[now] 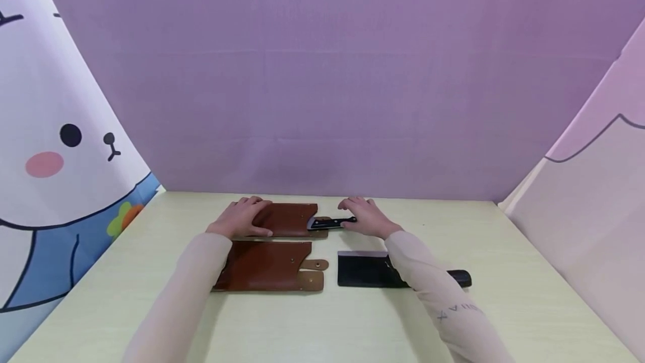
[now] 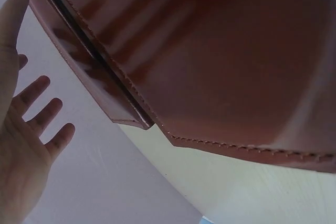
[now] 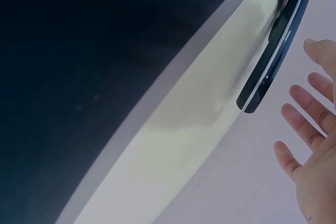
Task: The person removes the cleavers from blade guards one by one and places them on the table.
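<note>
The far brown leather sheath [image 1: 287,220] lies flat with a knife [image 1: 330,223] in it; its black riveted handle and a short strip of blade show at the right end. My left hand [image 1: 241,218] is at that sheath's left end, thumb along the near edge. In the left wrist view its fingers [image 2: 51,111] are spread and loosely bent. My right hand [image 1: 368,217] hovers by the handle's tip, thumb overlapping it in the head view. The right wrist view shows the fingers [image 3: 307,121] relaxed beside the black handle [image 3: 275,51], gripping nothing.
Closer to me lies a second brown sheath [image 1: 272,266] with a snap strap. To its right is a black-bladed cleaver [image 1: 370,270], partly hidden under my right sleeve. A purple backdrop [image 1: 327,99] rises at the pale table's [image 1: 353,329] far edge, with printed cloths at both sides.
</note>
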The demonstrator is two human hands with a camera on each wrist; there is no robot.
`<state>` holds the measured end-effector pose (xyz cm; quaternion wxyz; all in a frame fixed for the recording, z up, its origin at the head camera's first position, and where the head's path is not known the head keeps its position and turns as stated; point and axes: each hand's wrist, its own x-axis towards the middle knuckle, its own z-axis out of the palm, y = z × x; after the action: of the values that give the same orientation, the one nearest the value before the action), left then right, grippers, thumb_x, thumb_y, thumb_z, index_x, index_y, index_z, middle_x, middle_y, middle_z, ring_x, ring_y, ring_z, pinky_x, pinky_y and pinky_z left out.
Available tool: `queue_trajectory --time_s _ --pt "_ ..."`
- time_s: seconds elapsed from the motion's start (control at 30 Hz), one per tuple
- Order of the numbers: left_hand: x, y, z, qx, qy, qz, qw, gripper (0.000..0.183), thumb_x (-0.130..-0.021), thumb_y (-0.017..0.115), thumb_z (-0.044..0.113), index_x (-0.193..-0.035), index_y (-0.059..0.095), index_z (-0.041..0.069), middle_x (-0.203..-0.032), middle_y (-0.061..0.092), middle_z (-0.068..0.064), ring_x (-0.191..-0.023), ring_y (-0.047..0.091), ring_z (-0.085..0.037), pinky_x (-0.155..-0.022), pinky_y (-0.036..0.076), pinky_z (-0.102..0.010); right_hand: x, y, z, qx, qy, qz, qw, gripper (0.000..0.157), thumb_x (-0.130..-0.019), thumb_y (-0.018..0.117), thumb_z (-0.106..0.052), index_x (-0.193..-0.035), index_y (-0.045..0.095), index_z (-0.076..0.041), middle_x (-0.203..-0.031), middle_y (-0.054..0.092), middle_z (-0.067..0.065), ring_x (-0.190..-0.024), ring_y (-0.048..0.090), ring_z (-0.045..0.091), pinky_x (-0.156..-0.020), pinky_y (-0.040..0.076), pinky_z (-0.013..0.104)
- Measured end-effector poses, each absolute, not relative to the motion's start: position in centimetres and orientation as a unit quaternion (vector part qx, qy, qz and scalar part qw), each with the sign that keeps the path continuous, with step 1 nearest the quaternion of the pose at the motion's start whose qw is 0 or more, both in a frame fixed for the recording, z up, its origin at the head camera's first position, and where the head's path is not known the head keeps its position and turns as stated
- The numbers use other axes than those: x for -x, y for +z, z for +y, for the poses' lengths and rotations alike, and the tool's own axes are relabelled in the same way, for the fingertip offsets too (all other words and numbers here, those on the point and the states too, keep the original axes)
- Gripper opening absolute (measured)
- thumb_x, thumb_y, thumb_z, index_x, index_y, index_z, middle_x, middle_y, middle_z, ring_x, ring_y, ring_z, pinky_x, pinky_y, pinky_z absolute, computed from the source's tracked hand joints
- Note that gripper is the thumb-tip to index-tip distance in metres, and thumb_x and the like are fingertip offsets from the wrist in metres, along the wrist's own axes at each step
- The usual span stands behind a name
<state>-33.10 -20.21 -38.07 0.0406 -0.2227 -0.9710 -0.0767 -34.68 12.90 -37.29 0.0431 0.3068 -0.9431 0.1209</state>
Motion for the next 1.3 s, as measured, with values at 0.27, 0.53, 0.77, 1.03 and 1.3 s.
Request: queue_trajectory --time_s 0.27,0.53,0.77,1.03,1.3 --pt "33.7 -38.6 -19.9 0.210 -0.070 -0.975 0.023 0.083 -0.071 0.068 0.056 -0.138 0.040 0.015 -0.136 0.042 -0.017 -0.122 0.040 -0.040 -0.097 0.031 -0.058 35.3 -37.8 12.2 -0.303 0.112 -0.946 0.017 0.039 -0.084 0.065 -0.023 -0.119 0.056 -0.009 -0.117 0.057 0.006 -0.112 0.047 0.024 -0.093 0.033 0.050" --pt "34.0 -38.9 -19.7 0.198 -0.070 -0.978 -0.008 0.088 -0.071 0.066 0.060 -0.140 0.036 0.015 -0.140 0.038 -0.017 -0.126 0.036 -0.040 -0.100 0.027 -0.059 35.7 -38.5 11.7 -0.305 0.104 -0.947 -0.002 0.037 -0.084 0.065 -0.022 -0.118 0.057 -0.010 -0.115 0.058 0.007 -0.108 0.049 0.025 -0.093 0.034 0.050" --pt "34.1 -39.1 -19.6 0.192 -0.075 -0.978 -0.026 0.091 -0.069 0.066 0.062 -0.141 0.035 0.015 -0.141 0.036 -0.017 -0.128 0.034 -0.041 -0.101 0.024 -0.061 35.8 -39.0 11.5 -0.299 0.101 -0.949 -0.016 0.031 -0.085 0.065 -0.020 -0.115 0.058 -0.012 -0.113 0.059 0.005 -0.107 0.050 0.024 -0.093 0.034 0.048" --pt "34.4 -39.0 -19.5 0.190 -0.067 -0.979 -0.042 0.096 -0.066 0.069 0.061 -0.142 0.032 0.015 -0.143 0.034 -0.016 -0.129 0.031 -0.041 -0.101 0.024 -0.061 35.9 -39.5 11.6 -0.306 0.085 -0.948 -0.014 0.030 -0.086 0.063 -0.021 -0.114 0.058 -0.014 -0.113 0.059 0.005 -0.107 0.052 0.024 -0.091 0.036 0.049" --pt "34.3 -38.8 -19.5 0.190 -0.070 -0.977 -0.059 0.098 -0.066 0.070 0.060 -0.143 0.031 0.014 -0.145 0.031 -0.016 -0.131 0.028 -0.042 -0.100 0.024 -0.062 35.7 -39.5 11.6 -0.317 0.084 -0.945 -0.009 0.030 -0.086 0.063 -0.020 -0.115 0.058 -0.013 -0.112 0.059 0.005 -0.107 0.053 0.024 -0.091 0.037 0.049"
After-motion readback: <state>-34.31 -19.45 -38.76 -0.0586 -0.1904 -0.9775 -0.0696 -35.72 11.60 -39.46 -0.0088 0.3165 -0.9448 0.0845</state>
